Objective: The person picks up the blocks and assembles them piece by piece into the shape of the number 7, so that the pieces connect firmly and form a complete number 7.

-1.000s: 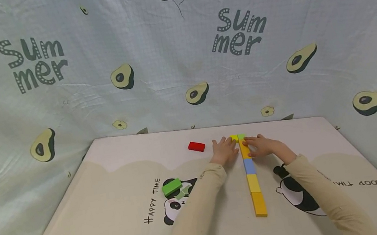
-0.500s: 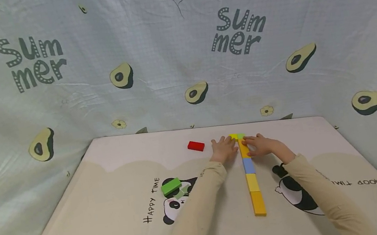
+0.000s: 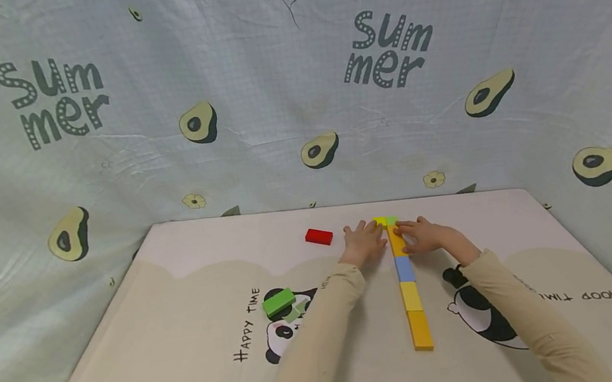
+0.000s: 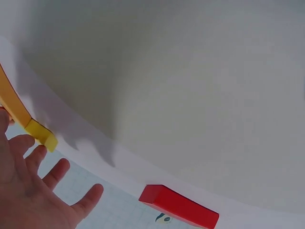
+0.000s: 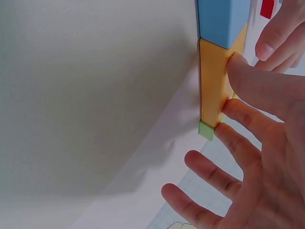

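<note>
A straight row of blocks runs away from me: an orange block [image 3: 420, 331], a yellow block [image 3: 410, 297], a blue block [image 3: 405, 269], a farther orange block [image 3: 397, 244] and a light green block [image 3: 392, 221]. A bright yellow block [image 3: 380, 222] lies left of the light green end, forming a corner. My left hand [image 3: 363, 245] touches this bright yellow block [image 4: 42, 135] with spread fingertips. From the right, my right hand [image 3: 427, 237] presses thumb and fingertips against the farther orange block [image 5: 212, 81], its other fingers stretched out past the light green block [image 5: 207, 130].
A red block [image 3: 319, 236] lies left of my left hand. Closer in, a green block [image 3: 279, 303] rests on a printed panda. The panda-print tablecloth [image 3: 203, 341] reaches back to a hanging avocado-print sheet [image 3: 256, 179].
</note>
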`<state>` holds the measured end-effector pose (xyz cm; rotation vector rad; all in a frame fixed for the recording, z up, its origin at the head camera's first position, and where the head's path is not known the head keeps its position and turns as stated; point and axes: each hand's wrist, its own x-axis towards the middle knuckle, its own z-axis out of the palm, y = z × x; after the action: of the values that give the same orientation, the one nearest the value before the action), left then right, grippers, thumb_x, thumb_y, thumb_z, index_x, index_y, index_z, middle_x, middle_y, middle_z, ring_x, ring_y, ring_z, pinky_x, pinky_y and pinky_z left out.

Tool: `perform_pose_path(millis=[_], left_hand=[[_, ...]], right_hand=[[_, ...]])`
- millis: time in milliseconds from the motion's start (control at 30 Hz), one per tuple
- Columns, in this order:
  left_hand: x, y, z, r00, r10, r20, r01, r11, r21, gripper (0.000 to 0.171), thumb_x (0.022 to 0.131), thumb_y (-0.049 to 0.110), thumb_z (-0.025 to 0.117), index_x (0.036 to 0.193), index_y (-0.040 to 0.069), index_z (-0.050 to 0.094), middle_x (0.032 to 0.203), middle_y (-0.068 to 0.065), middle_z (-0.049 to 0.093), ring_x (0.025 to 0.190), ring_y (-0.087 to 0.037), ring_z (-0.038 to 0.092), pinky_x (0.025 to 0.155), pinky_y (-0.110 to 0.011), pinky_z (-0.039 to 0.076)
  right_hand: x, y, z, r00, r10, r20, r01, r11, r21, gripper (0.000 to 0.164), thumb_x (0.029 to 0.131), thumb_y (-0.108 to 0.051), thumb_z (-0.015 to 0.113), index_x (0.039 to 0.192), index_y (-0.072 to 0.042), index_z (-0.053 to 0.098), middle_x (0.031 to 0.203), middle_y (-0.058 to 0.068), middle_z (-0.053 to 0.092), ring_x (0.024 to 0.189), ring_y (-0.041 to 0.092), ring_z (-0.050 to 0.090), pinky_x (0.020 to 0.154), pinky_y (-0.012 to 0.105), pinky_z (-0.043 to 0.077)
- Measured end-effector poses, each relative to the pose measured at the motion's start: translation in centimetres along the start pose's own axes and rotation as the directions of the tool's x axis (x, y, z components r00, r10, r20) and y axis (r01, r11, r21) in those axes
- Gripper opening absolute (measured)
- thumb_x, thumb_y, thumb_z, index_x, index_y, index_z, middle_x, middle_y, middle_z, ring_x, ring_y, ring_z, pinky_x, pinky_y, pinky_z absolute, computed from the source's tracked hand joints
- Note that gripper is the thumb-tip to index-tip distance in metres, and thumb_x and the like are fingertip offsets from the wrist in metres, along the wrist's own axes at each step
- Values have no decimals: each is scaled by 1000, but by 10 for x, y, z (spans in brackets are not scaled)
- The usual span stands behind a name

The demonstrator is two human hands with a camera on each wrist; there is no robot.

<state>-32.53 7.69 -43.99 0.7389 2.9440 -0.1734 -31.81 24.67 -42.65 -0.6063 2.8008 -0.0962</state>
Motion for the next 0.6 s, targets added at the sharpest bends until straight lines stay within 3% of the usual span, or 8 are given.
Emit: perform_pose_path(millis=[167, 300, 600], left_hand=[[-1, -8, 1, 999, 34, -31, -33, 999, 18, 51, 95, 44, 28, 142, 27, 21, 149, 10, 19, 136, -15, 23, 107, -44, 27], [-6, -16, -4, 993, 106, -59, -107, 994, -7, 50, 95, 42, 30, 142, 26, 23, 148, 8, 22, 135, -17, 24, 107, -44, 25], [-27, -43, -4, 947, 285, -150, -286, 958, 20, 47, 94, 34, 41, 138, 22, 33, 142, 5, 36, 126, -16, 36, 101, -40, 35]], right_hand=[[2, 0, -1, 999, 36, 19, -36, 999, 11, 53, 87, -28, 53, 132, -3, 40, 143, 20, 27, 123, 52, 25, 96, 61, 28], [3, 2, -2, 999, 35, 18, -35, 999, 6, 53, 87, -28, 54, 132, -3, 40, 143, 20, 27, 122, 52, 26, 97, 60, 28], [1, -3, -4, 997, 55, 47, -56, 998, 35, 55, 86, -28, 56, 132, -4, 40, 143, 20, 27, 122, 51, 26, 96, 61, 29]])
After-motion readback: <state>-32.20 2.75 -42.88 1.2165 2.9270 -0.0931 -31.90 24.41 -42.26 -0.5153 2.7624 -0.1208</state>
